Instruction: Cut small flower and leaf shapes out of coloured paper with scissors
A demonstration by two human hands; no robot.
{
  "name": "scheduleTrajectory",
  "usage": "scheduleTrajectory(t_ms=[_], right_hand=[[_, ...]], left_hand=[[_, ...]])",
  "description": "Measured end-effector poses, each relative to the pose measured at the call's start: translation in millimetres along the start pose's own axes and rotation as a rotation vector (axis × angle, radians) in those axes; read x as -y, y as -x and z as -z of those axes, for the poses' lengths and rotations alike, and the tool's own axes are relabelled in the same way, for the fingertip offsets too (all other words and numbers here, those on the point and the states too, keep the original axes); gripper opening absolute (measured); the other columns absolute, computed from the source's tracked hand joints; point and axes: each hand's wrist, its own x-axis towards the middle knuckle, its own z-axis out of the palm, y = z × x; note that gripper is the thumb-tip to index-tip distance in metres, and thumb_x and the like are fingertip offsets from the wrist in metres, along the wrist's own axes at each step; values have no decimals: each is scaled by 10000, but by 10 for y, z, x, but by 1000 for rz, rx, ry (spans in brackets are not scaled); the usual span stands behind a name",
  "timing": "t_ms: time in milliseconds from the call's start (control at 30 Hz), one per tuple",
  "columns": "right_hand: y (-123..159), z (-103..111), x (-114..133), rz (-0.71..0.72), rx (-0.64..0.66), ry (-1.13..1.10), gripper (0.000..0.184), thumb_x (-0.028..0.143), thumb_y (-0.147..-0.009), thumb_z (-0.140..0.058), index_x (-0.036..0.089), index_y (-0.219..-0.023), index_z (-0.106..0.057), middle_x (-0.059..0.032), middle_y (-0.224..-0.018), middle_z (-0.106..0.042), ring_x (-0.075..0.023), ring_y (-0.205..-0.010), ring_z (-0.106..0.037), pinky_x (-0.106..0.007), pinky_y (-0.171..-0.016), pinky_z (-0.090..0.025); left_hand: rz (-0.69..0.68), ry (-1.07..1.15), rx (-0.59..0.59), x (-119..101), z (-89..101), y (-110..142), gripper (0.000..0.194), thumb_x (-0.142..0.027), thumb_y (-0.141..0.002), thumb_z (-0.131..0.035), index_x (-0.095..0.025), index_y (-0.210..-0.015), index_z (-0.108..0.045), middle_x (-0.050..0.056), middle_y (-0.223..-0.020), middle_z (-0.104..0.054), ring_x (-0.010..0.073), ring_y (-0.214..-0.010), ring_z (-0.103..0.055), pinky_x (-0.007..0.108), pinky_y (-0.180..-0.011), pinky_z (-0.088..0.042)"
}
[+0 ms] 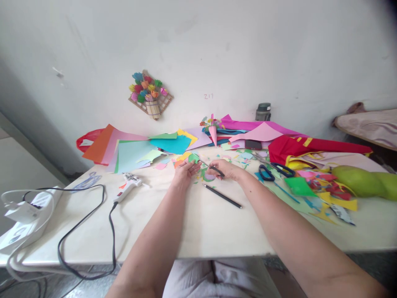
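Observation:
My right hand [225,169] is closed round the dark handles of a small pair of scissors [205,163], whose blades point up and left. My left hand [187,173] lies just left of the blades, its fingers curled at a small green piece of paper [193,157]. The blade tips are close to this paper; whether they touch it I cannot tell. Beneath and around both hands lie several small paper scraps [209,177], mostly green and pink. A black pen [222,196] lies slanted on the table between my forearms.
A glue gun [127,188] with a black cable and a power strip [27,219] lie left. Coloured paper sheets [133,153] and a pink paper cone with flowers [212,134] stand behind. Larger scissors [274,169], red cloth [297,147] and a green bag [356,180] lie right.

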Motion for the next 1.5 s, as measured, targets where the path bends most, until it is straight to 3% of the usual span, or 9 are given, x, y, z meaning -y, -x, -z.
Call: scheduleTrajectory(t_ms=[500,700,1133,1333,1500], right_hand=[[76,-18,115,-11,-18,54,216,328,-675,-698,158,-709,-568,70,-461,-446,-72,-396,-377,-220,-408,-291],[52,-19,95,4,-13,37,211,324,-651,-689,161,-692,-563,74,-456,-433,-66,-390,-370,-213,-397,-283],[18,4,16,41,-10,34,214,344,-628,-665,164,-662,-555,68,-469,-435,-74,-405,-382,-227,-410,-282],[53,15,48,35,20,57,225,357,-642,-665,162,-692,-565,66,-478,-455,-71,-404,-378,-226,-419,-290],[58,25,48,45,28,86,230,353,-650,-675,155,-690,-567,69,-467,-436,-63,-398,-359,-224,-420,-280]], left_hand=[[2,-23,-6,2,9,-12,227,-164,-658,-775,-132,-839,-642,76,-792,-722,216,-802,-721,316,-781,-555],[13,-12,-17,-9,-2,-3,199,-141,-670,-747,-124,-840,-646,82,-794,-723,212,-792,-721,298,-749,-563],[37,-43,-14,-19,-2,-6,229,-158,-629,-758,-121,-824,-645,109,-850,-723,270,-908,-710,362,-852,-554],[52,-62,11,-47,-3,10,234,-192,-641,-757,-120,-834,-644,97,-821,-725,209,-755,-714,309,-747,-572],[16,-78,41,-40,13,13,245,-186,-620,-787,-130,-817,-652,78,-798,-722,194,-749,-710,285,-730,-562]])
